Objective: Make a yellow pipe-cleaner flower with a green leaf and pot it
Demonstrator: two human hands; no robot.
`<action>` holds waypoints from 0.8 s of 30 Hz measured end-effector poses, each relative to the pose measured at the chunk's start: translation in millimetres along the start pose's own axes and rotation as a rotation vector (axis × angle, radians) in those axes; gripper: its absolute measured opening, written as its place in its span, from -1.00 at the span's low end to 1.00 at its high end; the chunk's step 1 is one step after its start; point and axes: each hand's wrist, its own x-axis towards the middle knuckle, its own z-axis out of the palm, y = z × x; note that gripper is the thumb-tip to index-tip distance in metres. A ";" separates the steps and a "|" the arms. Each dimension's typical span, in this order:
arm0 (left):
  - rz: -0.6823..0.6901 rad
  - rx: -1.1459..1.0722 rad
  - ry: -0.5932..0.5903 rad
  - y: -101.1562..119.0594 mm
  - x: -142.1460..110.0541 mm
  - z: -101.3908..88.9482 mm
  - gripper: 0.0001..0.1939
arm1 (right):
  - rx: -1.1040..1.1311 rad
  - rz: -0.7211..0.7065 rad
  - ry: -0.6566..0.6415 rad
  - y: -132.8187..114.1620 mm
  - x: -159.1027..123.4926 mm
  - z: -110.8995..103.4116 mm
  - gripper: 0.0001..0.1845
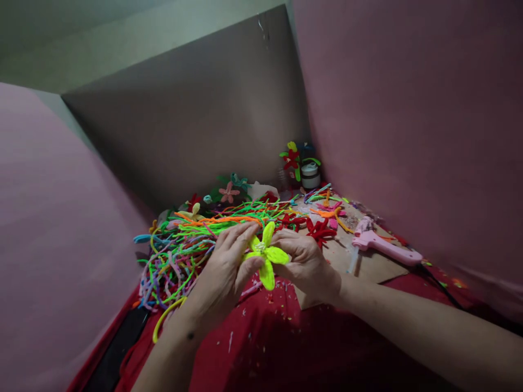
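Note:
A bright yellow pipe-cleaner flower [267, 267] with a pale centre is held up between my two hands, its petals spread toward me. My left hand [231, 261] pinches a petal on the left side, thumb in front and fingers behind. From the right, my right hand [306, 261] grips the flower at a petal, its fingers curled. Just behind my hands lies a big tangle of coloured pipe cleaners [175, 272]. Red pipe-cleaner flowers [321, 231] rest beyond my right hand.
A pink hot glue gun [386, 247] lies on a cardboard sheet [379, 269] at the right, its cord trailing off. Finished-looking flowers [229, 192] and a lidded jar [310, 175] stand at the back. Red cloth [245, 348] with scraps covers the front; a black flat object [118, 348] lies left.

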 end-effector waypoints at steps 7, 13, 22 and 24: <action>0.045 -0.017 0.092 16.9 -4.8 -5.2 -0.25 | -0.023 0.041 -0.033 -0.8 0.6 -0.3 -0.69; 0.121 -0.003 0.006 19.8 -1.1 12.7 -0.20 | 0.018 0.066 -0.042 -1.5 1.2 -0.7 -0.70; 0.037 -0.192 0.198 22.9 -0.3 19.6 -0.32 | 0.026 0.065 -0.033 -2.2 1.7 -1.3 -0.72; -0.013 -0.234 0.126 23.8 1.1 18.0 -0.42 | 0.024 0.065 -0.046 -1.0 1.0 -1.2 -0.73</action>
